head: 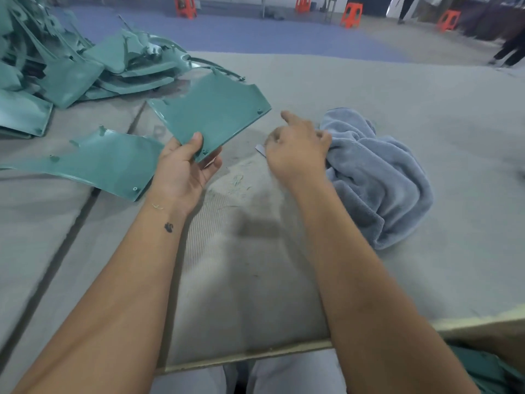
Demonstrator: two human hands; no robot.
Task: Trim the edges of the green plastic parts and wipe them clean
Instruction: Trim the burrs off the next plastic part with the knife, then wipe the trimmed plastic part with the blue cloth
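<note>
At centre left, above the grey padded table (369,89), the left hand (181,169) is turned palm-up, thumb on top and fingers beneath, pinching the near corner of a green plastic part (210,115) held tilted off the surface. Right hand (298,146), knuckles up and forefinger extended, grips the edge of a crumpled blue-grey towel (377,177); a small pale blade-like piece (260,150) shows at its left side, whether held cannot be told. Another green part (99,163) lies just left of the left wrist; a heap of green parts (71,64) occupies the far left. Shavings (237,180) lie between the hands.
</note>
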